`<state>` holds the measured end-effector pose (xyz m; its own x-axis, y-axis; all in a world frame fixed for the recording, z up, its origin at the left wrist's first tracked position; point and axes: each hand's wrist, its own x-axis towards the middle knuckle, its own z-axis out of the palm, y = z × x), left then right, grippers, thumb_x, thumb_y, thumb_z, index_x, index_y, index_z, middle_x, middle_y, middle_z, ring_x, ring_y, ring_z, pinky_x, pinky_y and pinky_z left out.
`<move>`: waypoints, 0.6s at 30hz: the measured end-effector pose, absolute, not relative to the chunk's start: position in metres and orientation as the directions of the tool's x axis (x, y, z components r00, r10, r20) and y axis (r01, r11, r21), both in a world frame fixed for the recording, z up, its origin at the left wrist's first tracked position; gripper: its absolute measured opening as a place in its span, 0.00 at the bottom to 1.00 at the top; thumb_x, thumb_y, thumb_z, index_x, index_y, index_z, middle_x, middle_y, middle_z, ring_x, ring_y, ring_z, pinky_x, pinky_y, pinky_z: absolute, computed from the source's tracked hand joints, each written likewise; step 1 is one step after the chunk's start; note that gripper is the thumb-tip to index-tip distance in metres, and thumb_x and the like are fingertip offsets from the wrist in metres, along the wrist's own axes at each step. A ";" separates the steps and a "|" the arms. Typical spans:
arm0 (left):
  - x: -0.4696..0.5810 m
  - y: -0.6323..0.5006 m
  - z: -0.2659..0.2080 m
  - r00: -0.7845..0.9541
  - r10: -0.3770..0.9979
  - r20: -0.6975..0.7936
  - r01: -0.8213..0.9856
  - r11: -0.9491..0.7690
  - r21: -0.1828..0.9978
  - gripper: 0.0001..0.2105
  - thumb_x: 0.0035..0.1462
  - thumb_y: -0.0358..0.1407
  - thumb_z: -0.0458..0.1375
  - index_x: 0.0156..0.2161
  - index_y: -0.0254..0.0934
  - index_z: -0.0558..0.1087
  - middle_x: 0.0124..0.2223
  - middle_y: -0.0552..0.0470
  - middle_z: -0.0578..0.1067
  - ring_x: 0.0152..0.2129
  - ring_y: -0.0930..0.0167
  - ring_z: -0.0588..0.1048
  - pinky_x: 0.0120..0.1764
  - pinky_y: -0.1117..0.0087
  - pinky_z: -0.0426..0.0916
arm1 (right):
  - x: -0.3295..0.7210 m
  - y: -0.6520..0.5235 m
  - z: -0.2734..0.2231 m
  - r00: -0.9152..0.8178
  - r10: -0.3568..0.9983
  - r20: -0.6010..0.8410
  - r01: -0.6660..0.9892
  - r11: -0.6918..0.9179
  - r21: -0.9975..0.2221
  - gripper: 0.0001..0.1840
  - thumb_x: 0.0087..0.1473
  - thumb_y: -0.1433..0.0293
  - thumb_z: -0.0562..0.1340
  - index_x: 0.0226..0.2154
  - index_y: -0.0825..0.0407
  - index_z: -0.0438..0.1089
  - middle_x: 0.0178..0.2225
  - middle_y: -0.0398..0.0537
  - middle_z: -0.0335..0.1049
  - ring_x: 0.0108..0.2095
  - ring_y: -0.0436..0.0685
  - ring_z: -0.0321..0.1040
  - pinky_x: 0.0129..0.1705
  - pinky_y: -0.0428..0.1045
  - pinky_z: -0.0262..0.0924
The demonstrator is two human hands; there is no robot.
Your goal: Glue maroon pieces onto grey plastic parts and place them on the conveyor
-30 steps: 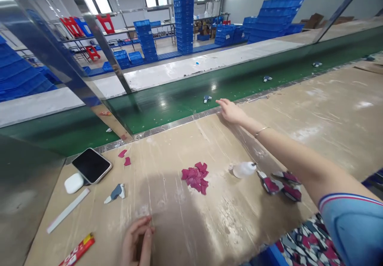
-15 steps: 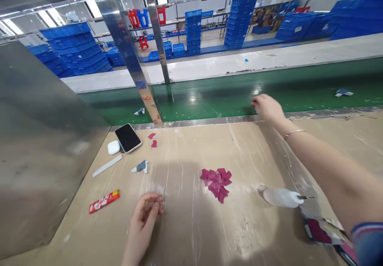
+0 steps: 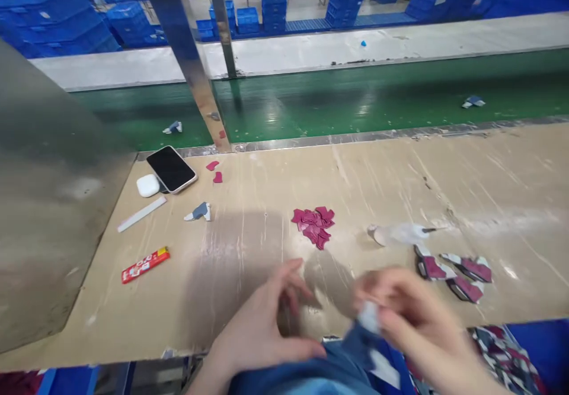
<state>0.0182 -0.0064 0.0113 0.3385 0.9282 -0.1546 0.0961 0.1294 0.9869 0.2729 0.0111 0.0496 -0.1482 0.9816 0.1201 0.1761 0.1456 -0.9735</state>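
– Left hand: holding anything?
– Nothing; its fingers curve loosely, thumb spread well away.
– And the right hand?
– Nearly closed, pinching a blue-and-white piece between thumb and fingers, by the near edge of the table.
– What lies beyond?
– Maroon patches heaped together, a bottle on its side to their right, three maroon-and-white pieces just beside it.

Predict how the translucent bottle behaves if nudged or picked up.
Apt to roll: the bottle lies on its side and its body looks rounded. Pushed toward the camera, it could bump the maroon-and-white pieces close by. Probably gives under a grip, since the translucent body looks like soft plastic.
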 end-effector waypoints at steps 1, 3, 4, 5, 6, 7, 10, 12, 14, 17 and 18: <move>0.024 -0.006 0.014 0.414 0.897 -0.154 0.055 0.144 0.988 0.42 0.47 0.37 0.81 0.67 0.50 0.74 0.47 0.47 0.86 0.35 0.65 0.83 0.42 0.65 0.80 | 0.251 0.001 0.039 -0.159 0.986 0.043 0.051 0.052 -0.997 0.18 0.62 0.45 0.70 0.38 0.38 0.72 0.22 0.38 0.67 0.17 0.53 0.60 0.17 0.48 0.63; 0.031 -0.007 0.015 0.457 0.879 -0.136 0.013 0.147 0.989 0.38 0.46 0.40 0.82 0.64 0.52 0.79 0.51 0.48 0.86 0.39 0.63 0.85 0.44 0.65 0.80 | 0.216 -0.008 0.016 -0.188 0.977 -0.101 -0.216 -0.142 -0.966 0.20 0.64 0.45 0.69 0.41 0.40 0.67 0.20 0.33 0.62 0.14 0.48 0.47 0.14 0.44 0.52; 0.032 -0.007 0.014 0.437 0.890 -0.126 0.010 0.135 0.991 0.35 0.46 0.41 0.82 0.61 0.52 0.81 0.52 0.48 0.86 0.40 0.63 0.85 0.45 0.65 0.80 | 0.204 -0.009 0.006 -0.205 0.968 -0.146 -0.324 -0.208 -0.923 0.20 0.64 0.46 0.69 0.43 0.40 0.66 0.22 0.32 0.63 0.14 0.46 0.45 0.15 0.42 0.49; 0.031 -0.007 0.012 0.406 0.906 -0.124 0.020 0.126 0.992 0.33 0.46 0.41 0.82 0.59 0.51 0.82 0.51 0.48 0.86 0.40 0.63 0.85 0.45 0.66 0.80 | 0.197 -0.008 -0.003 -0.217 0.963 -0.158 -0.372 -0.231 -0.899 0.20 0.64 0.48 0.70 0.44 0.41 0.66 0.24 0.33 0.65 0.15 0.45 0.45 0.15 0.42 0.49; 0.030 -0.008 0.009 0.373 0.919 -0.132 0.038 0.127 0.991 0.33 0.46 0.42 0.82 0.58 0.50 0.83 0.49 0.49 0.87 0.38 0.63 0.84 0.44 0.66 0.80 | 0.195 -0.005 -0.011 -0.205 0.968 -0.147 -0.411 -0.222 -0.884 0.21 0.62 0.49 0.72 0.46 0.41 0.67 0.27 0.35 0.69 0.16 0.45 0.47 0.16 0.42 0.52; 0.027 -0.009 0.005 0.332 0.932 -0.148 0.060 0.136 0.989 0.32 0.46 0.42 0.82 0.58 0.49 0.83 0.45 0.50 0.87 0.36 0.64 0.83 0.42 0.67 0.80 | 0.197 -0.001 -0.017 -0.190 0.974 -0.125 -0.452 -0.199 -0.869 0.23 0.60 0.49 0.74 0.47 0.41 0.69 0.31 0.37 0.73 0.18 0.46 0.53 0.18 0.43 0.58; 0.020 -0.012 -0.007 0.188 0.959 -0.214 0.135 0.191 0.972 0.31 0.49 0.42 0.80 0.59 0.47 0.82 0.39 0.51 0.83 0.33 0.66 0.81 0.38 0.68 0.78 | 0.233 0.017 -0.030 -0.177 0.981 -0.085 -0.687 -0.185 -0.703 0.29 0.58 0.43 0.73 0.52 0.43 0.74 0.43 0.45 0.79 0.31 0.52 0.72 0.31 0.46 0.74; 0.016 -0.013 -0.015 0.116 0.963 -0.244 0.155 0.225 0.962 0.30 0.52 0.40 0.77 0.61 0.47 0.80 0.40 0.51 0.82 0.34 0.67 0.80 0.40 0.68 0.77 | 0.271 0.033 -0.035 -0.247 0.968 -0.053 -0.860 -0.244 -0.448 0.24 0.70 0.47 0.64 0.57 0.43 0.73 0.44 0.43 0.80 0.34 0.50 0.75 0.34 0.43 0.75; 0.015 -0.012 -0.020 0.096 0.961 -0.260 0.147 0.245 0.958 0.29 0.54 0.39 0.75 0.62 0.46 0.77 0.41 0.52 0.80 0.35 0.67 0.79 0.42 0.67 0.77 | 0.305 0.048 -0.037 -0.245 0.969 0.023 -0.938 -0.232 -0.256 0.16 0.74 0.60 0.62 0.60 0.46 0.72 0.41 0.39 0.81 0.33 0.47 0.75 0.34 0.39 0.74; 0.015 -0.009 -0.020 0.095 0.959 -0.266 0.115 0.255 0.960 0.29 0.55 0.38 0.73 0.62 0.45 0.75 0.41 0.52 0.79 0.35 0.68 0.79 0.41 0.67 0.77 | 0.325 0.062 -0.034 -0.231 0.968 -0.098 -0.874 -0.251 -0.417 0.10 0.77 0.69 0.58 0.50 0.49 0.76 0.30 0.37 0.75 0.25 0.46 0.67 0.28 0.38 0.69; 0.016 -0.008 -0.019 0.097 0.957 -0.274 0.110 0.263 0.958 0.29 0.55 0.38 0.73 0.62 0.45 0.74 0.41 0.52 0.79 0.35 0.68 0.79 0.42 0.67 0.77 | 0.320 0.062 -0.032 -0.197 0.969 -0.152 -0.807 -0.248 -0.536 0.14 0.78 0.67 0.56 0.45 0.48 0.77 0.26 0.37 0.71 0.22 0.47 0.62 0.25 0.40 0.66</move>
<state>0.0161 -0.0077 -0.0187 0.0973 0.9568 -0.2741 0.1099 0.2634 0.9584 0.3204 0.0622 -0.0317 -0.1971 0.9686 -0.1516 -0.8066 -0.2481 -0.5365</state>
